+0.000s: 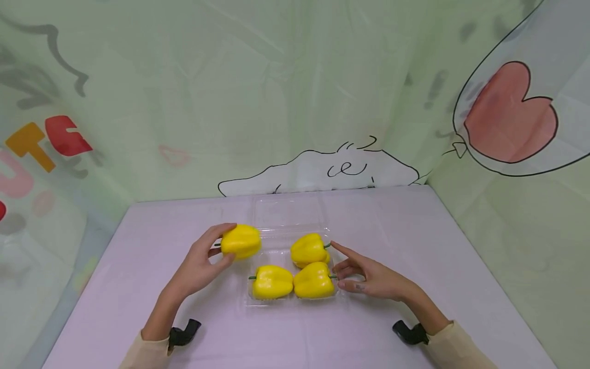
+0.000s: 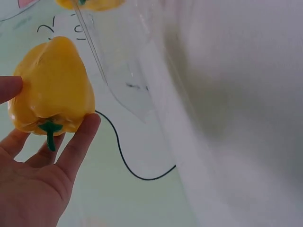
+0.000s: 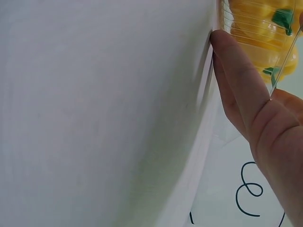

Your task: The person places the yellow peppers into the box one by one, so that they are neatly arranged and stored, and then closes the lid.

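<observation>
Basically, L hand [image 1: 200, 264] grips one glossy yellow bell pepper w/ green stem [image 1: 241, 242] by far left corner of clear plastic box [image 1: 276, 258]. R hand [image 1: 372, 277], fingers loosely extended, is at box's right side; 3 similar peppers [image 1: 314, 280] inside, on lilac bench [image 1: 392, 230].

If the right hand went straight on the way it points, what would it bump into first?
Probably the right side of the clear container, with yellow peppers just inside it. The right hand may already be touching it; depth is unclear.
</observation>
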A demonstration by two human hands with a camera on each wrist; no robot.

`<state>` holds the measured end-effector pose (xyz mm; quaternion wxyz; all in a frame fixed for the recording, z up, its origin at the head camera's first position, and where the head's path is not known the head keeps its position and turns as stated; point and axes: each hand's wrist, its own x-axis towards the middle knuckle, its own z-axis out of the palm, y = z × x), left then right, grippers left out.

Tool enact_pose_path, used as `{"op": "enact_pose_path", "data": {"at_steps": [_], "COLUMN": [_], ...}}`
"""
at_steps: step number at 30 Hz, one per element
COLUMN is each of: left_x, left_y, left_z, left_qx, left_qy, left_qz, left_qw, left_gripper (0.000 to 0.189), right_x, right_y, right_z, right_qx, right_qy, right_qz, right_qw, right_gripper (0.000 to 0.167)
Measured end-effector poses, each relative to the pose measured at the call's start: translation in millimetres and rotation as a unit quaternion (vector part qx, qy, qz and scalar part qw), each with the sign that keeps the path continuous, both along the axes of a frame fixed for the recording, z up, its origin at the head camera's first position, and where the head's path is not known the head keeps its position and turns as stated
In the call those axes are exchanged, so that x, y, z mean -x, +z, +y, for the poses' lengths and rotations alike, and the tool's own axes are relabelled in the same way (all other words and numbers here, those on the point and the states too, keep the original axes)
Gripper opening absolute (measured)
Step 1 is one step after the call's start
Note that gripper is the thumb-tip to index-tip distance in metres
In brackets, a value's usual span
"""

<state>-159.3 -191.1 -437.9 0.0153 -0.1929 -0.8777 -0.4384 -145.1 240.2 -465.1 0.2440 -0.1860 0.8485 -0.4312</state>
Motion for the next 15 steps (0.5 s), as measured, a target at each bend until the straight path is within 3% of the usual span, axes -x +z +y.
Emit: {"op": "enact_pose_path", "data": {"at_steps": [15], "left_x": [2.8], "left_y": [-6.2], "left_z": [27.1], "left_qx": [-0.018], "left_qy": [-0.054], "left_qz": [-0.008], "left_qw": [0.9984], "left_gripper": [0.065], "right_x": [0.1], "right_y": [-0.9], "right_z": [-0.1], "right_qx": [0.004], "right_qy": [-0.002], "right_qz": [-0.002], "right_qw": [1.0], "right_gripper": [0.091]}}
